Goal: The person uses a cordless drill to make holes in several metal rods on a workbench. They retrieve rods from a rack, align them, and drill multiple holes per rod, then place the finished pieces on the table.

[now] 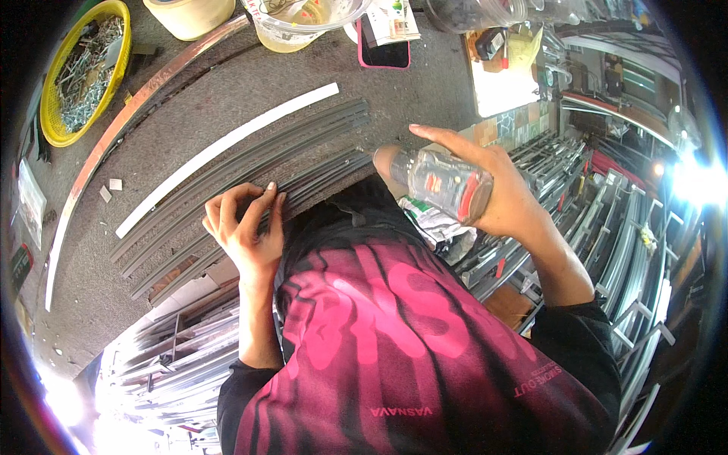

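Several long dark grey profile strips lie side by side along the table's near edge. My left hand is closed at the nearest strips, thumb and fingers bent around the edge of one. In my right hand is a clear plastic bottle, tilted, with a red part near its base and a narrow end toward the strips' right ends. Whether that end touches a strip, I cannot tell. A white strip lies just beyond the grey ones.
A long worn metal bar lies farther left, beside a yellow basket of screws. Clear tubs, a pink-edged phone and papers are at the back. Racks of metal profiles stand right, more lie below the table at lower left.
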Action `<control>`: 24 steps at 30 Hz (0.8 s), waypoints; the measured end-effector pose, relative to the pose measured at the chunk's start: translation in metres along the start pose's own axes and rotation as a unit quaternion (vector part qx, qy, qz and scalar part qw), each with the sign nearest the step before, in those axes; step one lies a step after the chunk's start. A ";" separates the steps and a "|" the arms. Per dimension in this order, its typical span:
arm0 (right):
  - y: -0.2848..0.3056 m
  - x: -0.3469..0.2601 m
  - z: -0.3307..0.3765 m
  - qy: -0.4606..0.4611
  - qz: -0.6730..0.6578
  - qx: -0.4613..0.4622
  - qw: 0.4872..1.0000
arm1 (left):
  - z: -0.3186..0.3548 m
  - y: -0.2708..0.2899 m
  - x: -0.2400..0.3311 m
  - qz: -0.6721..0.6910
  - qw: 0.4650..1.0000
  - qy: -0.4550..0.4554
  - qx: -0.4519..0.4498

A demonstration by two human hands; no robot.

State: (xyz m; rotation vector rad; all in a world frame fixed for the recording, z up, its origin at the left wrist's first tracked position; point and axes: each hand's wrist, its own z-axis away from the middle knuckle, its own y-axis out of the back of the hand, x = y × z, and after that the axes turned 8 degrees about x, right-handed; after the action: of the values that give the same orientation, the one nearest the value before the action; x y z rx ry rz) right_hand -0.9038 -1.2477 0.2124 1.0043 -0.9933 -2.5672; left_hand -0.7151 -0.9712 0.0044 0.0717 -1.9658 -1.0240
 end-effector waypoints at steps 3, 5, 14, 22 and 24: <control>-0.007 0.000 -0.001 0.012 -0.036 0.015 0.999 | 0.000 0.001 0.001 -0.004 1.000 0.009 -0.006; -0.013 -0.003 0.005 0.004 -0.031 0.010 0.999 | 0.000 0.000 0.001 -0.003 1.000 0.013 -0.007; 0.003 0.001 0.033 -0.010 -0.063 0.065 0.996 | 0.003 0.000 -0.003 0.010 1.000 0.000 0.001; -0.022 0.052 0.065 0.016 -0.163 0.187 0.969 | -0.007 -0.001 0.016 0.022 0.999 -0.048 0.003; -0.043 0.070 0.067 0.015 -0.161 0.215 0.963 | -0.016 -0.013 0.025 0.031 0.995 -0.090 -0.021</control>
State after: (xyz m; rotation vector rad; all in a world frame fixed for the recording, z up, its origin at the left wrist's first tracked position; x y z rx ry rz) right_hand -0.9983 -1.2096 0.1839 1.4118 -1.5366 -2.6271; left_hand -0.7225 -1.0005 0.0164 -0.1085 -2.0942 -1.0614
